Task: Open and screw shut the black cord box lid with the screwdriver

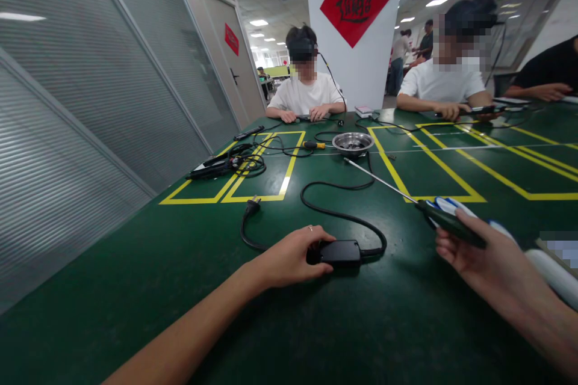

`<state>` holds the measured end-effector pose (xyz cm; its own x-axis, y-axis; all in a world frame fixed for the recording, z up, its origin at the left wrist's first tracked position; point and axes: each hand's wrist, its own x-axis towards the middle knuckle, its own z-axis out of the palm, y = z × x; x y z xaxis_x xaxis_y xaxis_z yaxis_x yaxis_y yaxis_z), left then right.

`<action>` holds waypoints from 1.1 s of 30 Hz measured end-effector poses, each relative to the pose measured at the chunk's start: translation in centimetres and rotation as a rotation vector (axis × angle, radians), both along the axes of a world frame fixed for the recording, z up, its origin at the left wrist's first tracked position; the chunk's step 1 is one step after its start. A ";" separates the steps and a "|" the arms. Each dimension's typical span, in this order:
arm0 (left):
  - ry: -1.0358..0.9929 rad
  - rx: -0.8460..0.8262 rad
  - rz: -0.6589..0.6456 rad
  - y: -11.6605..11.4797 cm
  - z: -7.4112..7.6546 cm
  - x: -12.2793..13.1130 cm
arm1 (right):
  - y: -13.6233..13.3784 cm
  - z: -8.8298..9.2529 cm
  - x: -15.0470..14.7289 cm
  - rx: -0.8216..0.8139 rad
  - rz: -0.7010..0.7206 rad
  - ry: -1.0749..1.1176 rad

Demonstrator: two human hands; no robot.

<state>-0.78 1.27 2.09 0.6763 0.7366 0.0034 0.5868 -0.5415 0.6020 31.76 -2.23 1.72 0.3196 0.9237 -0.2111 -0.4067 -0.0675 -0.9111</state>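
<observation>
My left hand (300, 257) is closed around the near end of a black plastic box (345, 254) lying on the table, thumb on one side and fingers on the other. A black power cord (334, 212) leaves the box on the right and winds back towards the metal bowl. On the left, another length of cord ends in a two-pin plug (253, 204). My right hand (478, 246) grips the dark green handle of a screwdriver (383, 181). Its long shaft points away to the left, tip near the bowl and apart from the box.
A metal bowl (353, 144) holds small dark pieces. Near it lies a yellow-and-black screwdriver (313, 145). Bundled black cables (232, 162) sit at the left edge. Blue-and-white things (456, 206) lie behind my right hand. Two people in white shirts work across the green table (217, 289).
</observation>
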 end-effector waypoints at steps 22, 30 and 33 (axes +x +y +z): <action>0.217 0.313 0.121 2.2 -0.9 -2.3 | -1.8 -1.0 -1.8 -0.211 0.365 -1.625; 0.263 0.423 0.067 2.3 -0.5 -2.4 | -1.6 -1.5 -1.1 -0.349 0.464 -1.717; 0.324 0.453 0.058 2.6 -0.5 -2.4 | -1.5 -1.4 -0.8 -0.362 0.473 -1.731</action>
<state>-3.22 3.91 1.62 0.6538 0.7459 0.1272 0.7396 -0.6655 0.1003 30.93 -3.78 0.37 0.1261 0.9803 -0.1523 0.9765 -0.1497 -0.1548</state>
